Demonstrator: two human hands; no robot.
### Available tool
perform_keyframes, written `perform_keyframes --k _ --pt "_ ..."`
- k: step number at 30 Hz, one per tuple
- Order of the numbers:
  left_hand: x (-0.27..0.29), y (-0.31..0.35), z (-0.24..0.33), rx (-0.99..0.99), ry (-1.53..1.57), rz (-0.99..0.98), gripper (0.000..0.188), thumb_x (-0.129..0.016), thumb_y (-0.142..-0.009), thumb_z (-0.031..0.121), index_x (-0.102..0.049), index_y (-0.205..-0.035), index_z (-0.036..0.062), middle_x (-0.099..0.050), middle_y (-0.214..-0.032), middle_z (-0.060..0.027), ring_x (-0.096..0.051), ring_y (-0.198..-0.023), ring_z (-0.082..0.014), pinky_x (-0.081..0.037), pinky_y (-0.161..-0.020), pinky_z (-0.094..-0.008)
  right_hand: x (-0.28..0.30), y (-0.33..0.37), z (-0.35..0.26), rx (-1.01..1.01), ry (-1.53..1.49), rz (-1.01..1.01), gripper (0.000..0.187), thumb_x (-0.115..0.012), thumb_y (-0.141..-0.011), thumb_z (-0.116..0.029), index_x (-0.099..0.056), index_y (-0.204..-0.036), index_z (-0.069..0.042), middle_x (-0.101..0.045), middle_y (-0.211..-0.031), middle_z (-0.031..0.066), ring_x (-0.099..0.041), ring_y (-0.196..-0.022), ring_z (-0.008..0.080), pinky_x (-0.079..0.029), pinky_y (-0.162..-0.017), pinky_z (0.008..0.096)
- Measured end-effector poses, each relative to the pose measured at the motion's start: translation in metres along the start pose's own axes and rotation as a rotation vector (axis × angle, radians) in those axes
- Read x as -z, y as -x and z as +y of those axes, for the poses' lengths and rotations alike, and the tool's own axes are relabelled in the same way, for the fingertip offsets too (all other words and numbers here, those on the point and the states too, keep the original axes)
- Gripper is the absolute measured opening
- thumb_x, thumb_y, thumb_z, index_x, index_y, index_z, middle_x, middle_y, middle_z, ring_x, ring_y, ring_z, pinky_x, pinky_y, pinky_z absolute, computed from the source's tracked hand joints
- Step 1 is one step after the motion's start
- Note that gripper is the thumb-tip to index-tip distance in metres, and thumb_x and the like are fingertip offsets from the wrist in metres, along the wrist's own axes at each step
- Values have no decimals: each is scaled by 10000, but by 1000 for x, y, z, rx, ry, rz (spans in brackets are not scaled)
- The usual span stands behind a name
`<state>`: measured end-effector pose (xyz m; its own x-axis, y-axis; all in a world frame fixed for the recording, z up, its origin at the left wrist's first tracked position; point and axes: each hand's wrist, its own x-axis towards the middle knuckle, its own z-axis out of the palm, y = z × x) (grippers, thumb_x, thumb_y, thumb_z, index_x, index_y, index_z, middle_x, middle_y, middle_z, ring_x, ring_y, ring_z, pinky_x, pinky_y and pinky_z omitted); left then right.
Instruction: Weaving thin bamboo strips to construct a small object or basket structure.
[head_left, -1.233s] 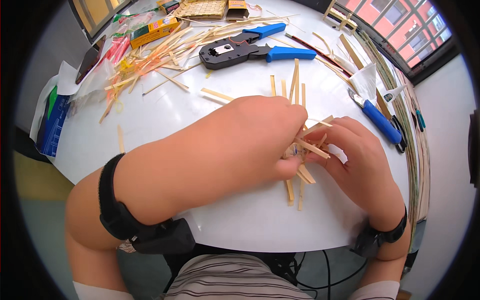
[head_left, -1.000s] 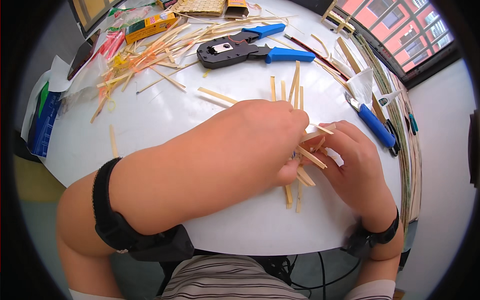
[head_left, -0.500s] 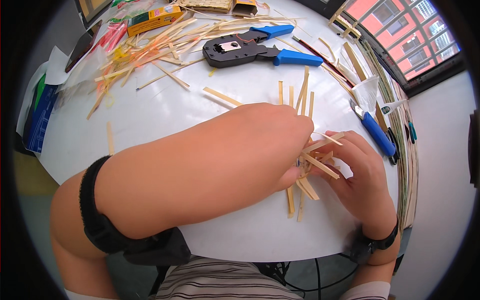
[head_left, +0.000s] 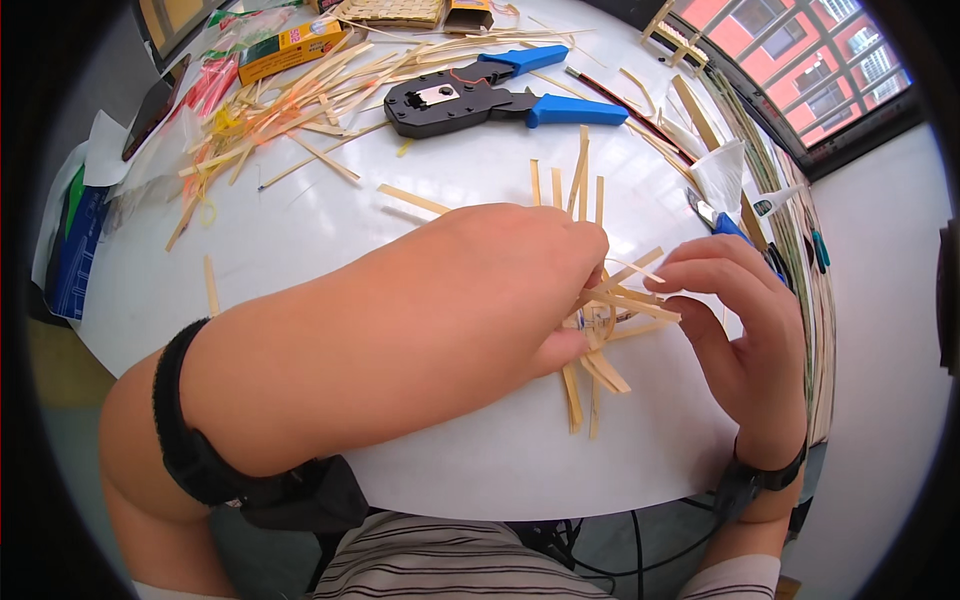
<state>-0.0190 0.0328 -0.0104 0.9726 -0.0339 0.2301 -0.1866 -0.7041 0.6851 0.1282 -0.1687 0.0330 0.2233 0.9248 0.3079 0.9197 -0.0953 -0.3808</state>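
Observation:
A small weave of pale bamboo strips (head_left: 612, 372) lies on the table, its strips fanning out on several sides. My left hand (head_left: 520, 285) reaches across from the left with closed fingers on the weave; its thumb presses the near side, and the hand covers much of the middle. One thin strip curves up from the weave toward my right hand (head_left: 745, 325). That hand is at the right, thumb and fingers curved and apart, the fingertips close beside the strip ends. Whether they touch the strips is hard to see.
Loose bamboo strips (head_left: 300, 95) are heaped at the far left near a yellow box (head_left: 290, 52). Blue-handled crimping pliers (head_left: 430, 100) lie beyond my hands. Scissors (head_left: 703, 208), a clear plastic cup (head_left: 720, 170) and a glue bottle (head_left: 778, 200) stand or lie at the right.
My right hand has drawn back to the right from the weave, and its fingers have parted. My left hand stays on the weave. The whole view has shifted slightly.

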Motion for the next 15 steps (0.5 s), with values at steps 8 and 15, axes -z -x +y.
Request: perform_keyframes --k 8,15 --pt "0 -4 2 37 -33 -22 288 -782 -854 158 -623 -1056 28 -657 -925 -137 -661 -873 -298 -541 -796 -395 -13 4 13 27 -107 -51 354 -842 -800 -95 -706 -1121 -38 -692 -1070 132 -651 -1020 316 -531 -879 383" --pt "1 -4 3 74 -41 -24 276 -774 -853 168 -626 -1044 34 -643 -889 -116 -639 -826 -280 -533 -759 -374 -22 1 15 0 -58 -73 293 -837 -802 -95 -693 -1052 -43 -692 -1031 110 -644 -978 322 -529 -839 404"
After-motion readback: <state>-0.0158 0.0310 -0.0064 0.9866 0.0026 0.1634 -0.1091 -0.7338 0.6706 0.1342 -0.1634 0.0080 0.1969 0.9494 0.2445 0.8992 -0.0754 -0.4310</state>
